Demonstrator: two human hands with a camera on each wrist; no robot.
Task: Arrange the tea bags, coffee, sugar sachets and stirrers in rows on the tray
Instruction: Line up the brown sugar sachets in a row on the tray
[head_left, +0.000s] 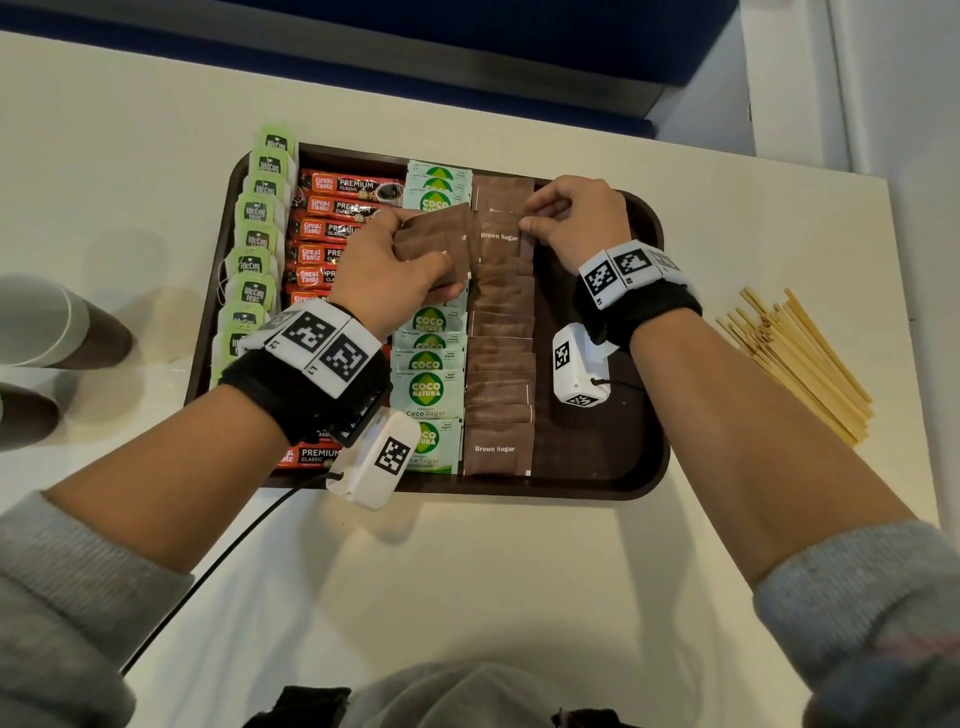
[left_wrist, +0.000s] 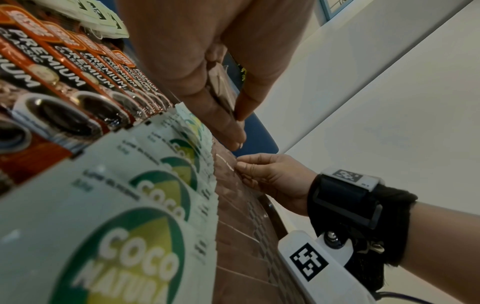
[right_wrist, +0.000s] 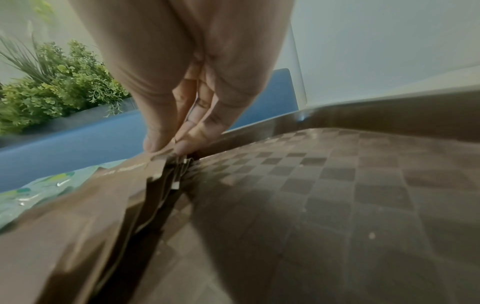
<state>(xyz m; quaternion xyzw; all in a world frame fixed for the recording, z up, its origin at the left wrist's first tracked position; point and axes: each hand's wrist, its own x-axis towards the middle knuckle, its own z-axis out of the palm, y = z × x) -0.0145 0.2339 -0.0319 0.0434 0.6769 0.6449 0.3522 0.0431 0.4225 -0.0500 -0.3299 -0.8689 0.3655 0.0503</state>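
Your white table (head_left: 519, 571) carries the dark brown tray (head_left: 647, 467), and on it four rows run away from you: green tea bags (head_left: 254, 254) along the left rim, red coffee sticks (head_left: 332, 208) next, pale green sugar sachets (head_left: 427, 387), then brown sugar sachets (head_left: 498, 364). The stirrers (head_left: 795, 358) lie in a loose heap on the table right of the tray. Two paper cups (head_left: 47, 332) sit at the left edge. Your left hand (head_left: 384, 265) grips a small stack of brown packets (head_left: 436, 239) above the coffee. Your right hand (head_left: 576, 221), fingers curled, pinches the right edge of a sachet labelled Brown Sugar (head_left: 498, 236) in the far part of the brown row.
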